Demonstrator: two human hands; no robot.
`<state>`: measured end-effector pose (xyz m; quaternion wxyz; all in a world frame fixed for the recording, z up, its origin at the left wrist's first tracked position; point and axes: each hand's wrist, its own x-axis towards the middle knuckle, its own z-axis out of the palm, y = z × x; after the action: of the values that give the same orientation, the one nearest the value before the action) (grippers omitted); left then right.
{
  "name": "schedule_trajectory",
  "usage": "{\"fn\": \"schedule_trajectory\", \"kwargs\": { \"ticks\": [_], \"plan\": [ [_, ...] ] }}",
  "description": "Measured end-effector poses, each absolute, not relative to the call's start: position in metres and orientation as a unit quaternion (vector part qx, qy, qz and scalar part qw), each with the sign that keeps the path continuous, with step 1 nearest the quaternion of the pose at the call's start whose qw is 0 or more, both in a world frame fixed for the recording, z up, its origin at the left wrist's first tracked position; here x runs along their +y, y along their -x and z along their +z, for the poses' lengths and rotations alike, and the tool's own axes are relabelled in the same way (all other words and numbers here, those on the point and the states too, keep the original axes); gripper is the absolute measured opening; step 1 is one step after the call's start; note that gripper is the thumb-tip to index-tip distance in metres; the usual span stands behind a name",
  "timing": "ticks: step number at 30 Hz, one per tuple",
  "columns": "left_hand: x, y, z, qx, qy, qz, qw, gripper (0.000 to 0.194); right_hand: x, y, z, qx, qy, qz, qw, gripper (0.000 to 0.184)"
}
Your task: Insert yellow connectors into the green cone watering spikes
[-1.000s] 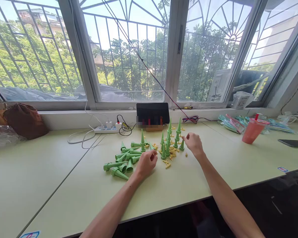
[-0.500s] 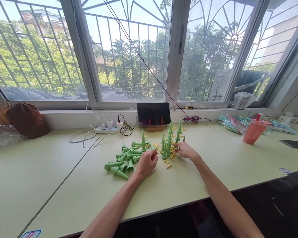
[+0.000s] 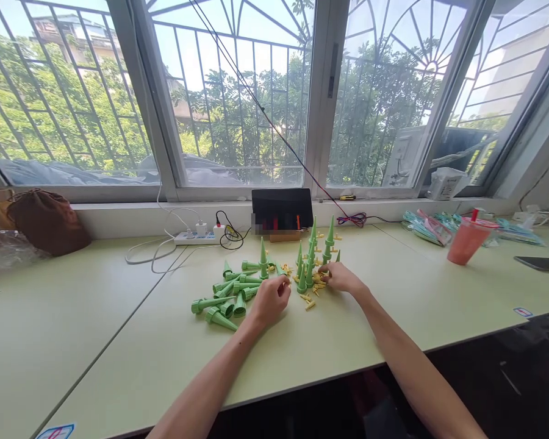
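Observation:
My left hand (image 3: pixel 273 299) is closed, and a tilted green plastic watering spike (image 3: pixel 279 268) sticks up from its fingers; the spike's lower end is hidden. Left of that hand lies a heap of green spikes (image 3: pixel 240 286), with one green spike (image 3: pixel 263 259) upright behind them. My right hand (image 3: pixel 343 278) has its bent fingers down among small yellow T-shaped valves (image 3: pixel 319 279); whether one is pinched there is too small to tell. Several upright green spikes (image 3: pixel 310 265), some with yellow valves in their sides, stand between and behind my hands. A few loose yellow valves (image 3: pixel 308 302) lie in front.
A dark tablet (image 3: pixel 282 207) leans by the window sill. A power strip (image 3: pixel 196 238) with cables is to its left, and a brown pouch (image 3: pixel 50 222) at far left. On the right are plastic packets (image 3: pixel 427 227), a red drink cup (image 3: pixel 470 241) and a phone (image 3: pixel 542 263).
My right hand's fingers have shifted slightly within the yellow valves. My left hand stays in place, and the whole view has moved a little.

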<state>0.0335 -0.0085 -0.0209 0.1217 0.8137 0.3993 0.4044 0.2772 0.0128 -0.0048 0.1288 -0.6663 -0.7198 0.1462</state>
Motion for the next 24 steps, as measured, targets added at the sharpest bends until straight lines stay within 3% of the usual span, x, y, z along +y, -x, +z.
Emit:
{"fn": "schedule_trajectory", "kwargs": {
  "ticks": [17, 24],
  "plan": [
    [-0.012, -0.035, -0.018, 0.401, -0.815, 0.397, 0.132, 0.016, -0.013, -0.272, 0.027, -0.744, 0.645, 0.12, 0.129, 0.022],
    [-0.014, -0.036, -0.016, 0.393, -0.817, 0.402, 0.129, 0.015, -0.024, -0.241, 0.031, -0.746, 0.64, 0.077, 0.167, 0.031]
  ]
}}
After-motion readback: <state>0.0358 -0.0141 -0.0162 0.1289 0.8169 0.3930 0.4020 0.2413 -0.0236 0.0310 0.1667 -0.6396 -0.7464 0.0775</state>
